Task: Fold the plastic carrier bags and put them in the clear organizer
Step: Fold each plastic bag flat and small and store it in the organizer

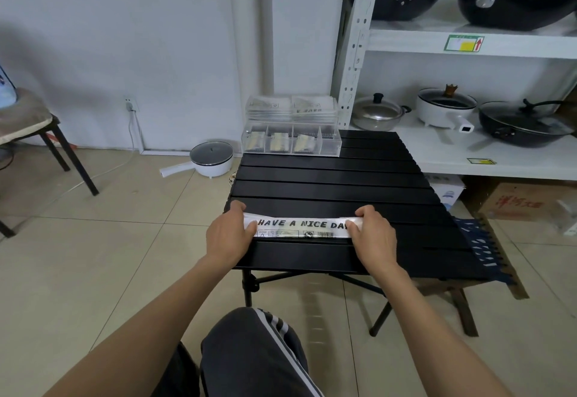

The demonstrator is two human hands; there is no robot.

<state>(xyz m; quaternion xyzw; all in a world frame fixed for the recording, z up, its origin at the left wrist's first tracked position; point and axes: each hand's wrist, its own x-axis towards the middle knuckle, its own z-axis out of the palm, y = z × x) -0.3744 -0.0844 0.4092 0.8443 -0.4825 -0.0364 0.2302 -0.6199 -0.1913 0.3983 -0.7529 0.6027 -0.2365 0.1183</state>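
A white plastic carrier bag (301, 228), folded into a long narrow strip printed "HAVE A NICE DAY", lies across the near part of the black slatted table (337, 178). My left hand (229, 235) pinches its left end, thumb on top. My right hand (373, 235) pinches its right end the same way. At the table's far left edge stands the clear organizer (290, 143), with folded bags in three of its front compartments and its lid raised behind.
A white electric pot (209, 160) sits on the floor left of the table. White shelving (468, 146) with woks and pots stands at the right. A stool (34, 134) is at far left. My knee (259, 343) is below the table's near edge.
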